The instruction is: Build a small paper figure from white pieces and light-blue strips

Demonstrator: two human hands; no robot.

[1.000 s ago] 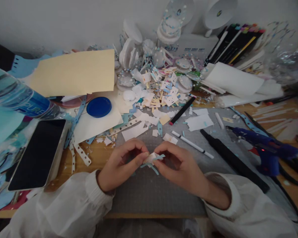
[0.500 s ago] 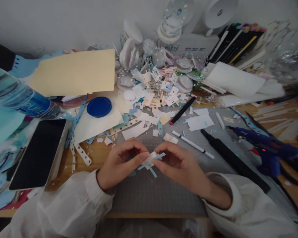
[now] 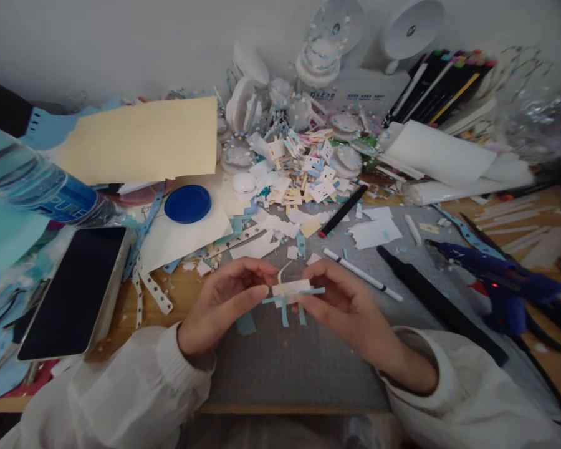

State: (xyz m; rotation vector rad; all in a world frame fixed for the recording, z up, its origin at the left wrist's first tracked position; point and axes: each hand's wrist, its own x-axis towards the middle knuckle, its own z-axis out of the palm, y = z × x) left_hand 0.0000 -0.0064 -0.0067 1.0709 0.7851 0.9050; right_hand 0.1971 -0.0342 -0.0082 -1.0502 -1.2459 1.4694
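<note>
A small white paper figure (image 3: 290, 287) with narrow light-blue strips like arms and legs is held above the grey cutting mat (image 3: 303, 374). My right hand (image 3: 343, 305) pinches its right side between thumb and fingers. At its left edge, my left hand (image 3: 229, 302) is closed, thumb against the end of a blue strip; its fingertips are partly hidden. A thin cream strip (image 3: 283, 272) curls up behind the figure. Under my left hand a light-blue paper scrap (image 3: 246, 323) lies on the mat. Beyond my right hand rests a white pen (image 3: 362, 274).
A heap of small paper figures (image 3: 308, 168) lies at the back. To the right are a black stick-like tool (image 3: 430, 299) and a blue glue gun (image 3: 500, 280) with a red light. Leftward sit a phone (image 3: 75, 293), a blue lid (image 3: 187, 204) and a water bottle (image 3: 42, 181).
The paper figure has turned from slanted to nearly level, showing its long white edge and hanging blue strips. Both hands have shifted slightly, and the cream strip behind has come into sight.
</note>
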